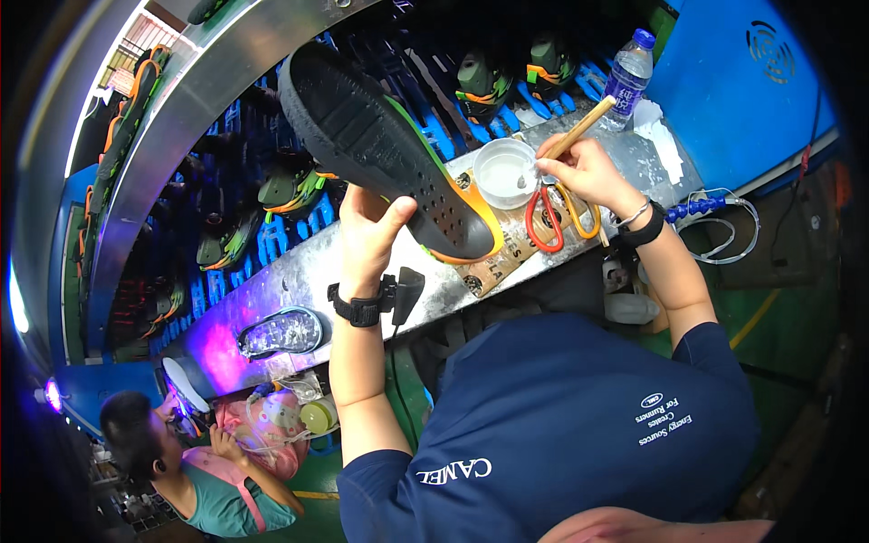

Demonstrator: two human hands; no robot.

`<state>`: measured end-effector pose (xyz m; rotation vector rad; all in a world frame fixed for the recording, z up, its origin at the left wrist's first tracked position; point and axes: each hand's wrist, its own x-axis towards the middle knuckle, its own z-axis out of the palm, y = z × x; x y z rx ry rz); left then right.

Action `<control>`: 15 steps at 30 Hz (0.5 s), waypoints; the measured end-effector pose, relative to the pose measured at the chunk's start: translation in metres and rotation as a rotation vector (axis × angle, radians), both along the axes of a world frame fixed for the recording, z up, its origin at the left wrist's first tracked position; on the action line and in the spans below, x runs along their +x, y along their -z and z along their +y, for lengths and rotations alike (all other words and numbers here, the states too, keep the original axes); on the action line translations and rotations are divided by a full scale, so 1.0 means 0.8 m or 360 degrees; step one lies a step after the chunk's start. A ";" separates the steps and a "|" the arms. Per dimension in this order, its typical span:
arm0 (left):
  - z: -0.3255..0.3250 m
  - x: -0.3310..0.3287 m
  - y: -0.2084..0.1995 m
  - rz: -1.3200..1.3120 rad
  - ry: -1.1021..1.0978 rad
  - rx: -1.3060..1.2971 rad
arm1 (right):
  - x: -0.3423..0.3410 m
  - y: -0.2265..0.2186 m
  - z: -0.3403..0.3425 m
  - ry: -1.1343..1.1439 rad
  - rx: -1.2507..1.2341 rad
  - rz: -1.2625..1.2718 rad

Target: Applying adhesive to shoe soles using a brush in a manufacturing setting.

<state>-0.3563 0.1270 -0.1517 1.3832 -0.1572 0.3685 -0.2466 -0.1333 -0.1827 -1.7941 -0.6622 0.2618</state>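
My left hand (369,231) grips a large black shoe sole (367,127) with an orange and green rim, its thumb lying along the sole's edge. The sole is held tilted above the bench, its perforated end toward me. My right hand (593,174) pinches a wooden-handled brush (584,125), handle up; its lower end is partly hidden by the fingers. Beside those fingers stands a clear plastic tub (505,172) of whitish liquid. Scissors (546,222) with red and orange handles lie just below my right hand, on a piece of printed cardboard (507,264).
The narrow metal bench (299,271) carries another sole (282,332) at left and a water bottle (631,68) at far right. Behind it, shoe parts (299,190) sit on a blue-slatted conveyor. A co-worker (195,471) sits at lower left. A blue cabinet (724,90) stands right.
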 end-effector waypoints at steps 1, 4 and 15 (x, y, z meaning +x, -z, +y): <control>-0.002 0.002 -0.006 -0.0037 0.0019 0.0043 | -0.001 -0.002 0.000 0.0049 0.0034 -0.0004; -0.007 0.004 -0.022 -0.0135 0.0075 0.0144 | -0.013 -0.015 -0.001 0.0086 0.0401 0.0018; -0.026 -0.003 -0.064 -0.0059 0.0311 0.0461 | -0.064 -0.042 0.001 -0.0215 0.0460 -0.0202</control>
